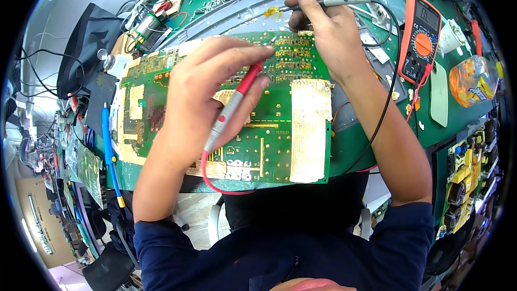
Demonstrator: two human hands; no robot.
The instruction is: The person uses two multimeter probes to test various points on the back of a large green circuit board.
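A large green circuit board (274, 153) with cream-coloured strips lies on the bench before me. Over its middle, my left hand (210, 83) is closed around a red and grey test probe (229, 109), which slants up toward the small parts near the board's far edge. Beyond that edge, my right hand (326, 19) pinches a second, grey test probe (344, 1), lying nearly level with its front end pointing left. Near that end is a bit of yellow film (272, 11). Whether either tip touches anything I cannot tell. An orange multimeter (421, 40) lies to the right.
A grey mat (245, 16) with scattered debris lies behind the board. On the right are a pale green phone (439, 97), a clear jar (474, 82) and another populated board (460, 183). A blue tool (110, 151) lies left. The black lead (399, 48) loops past my right forearm.
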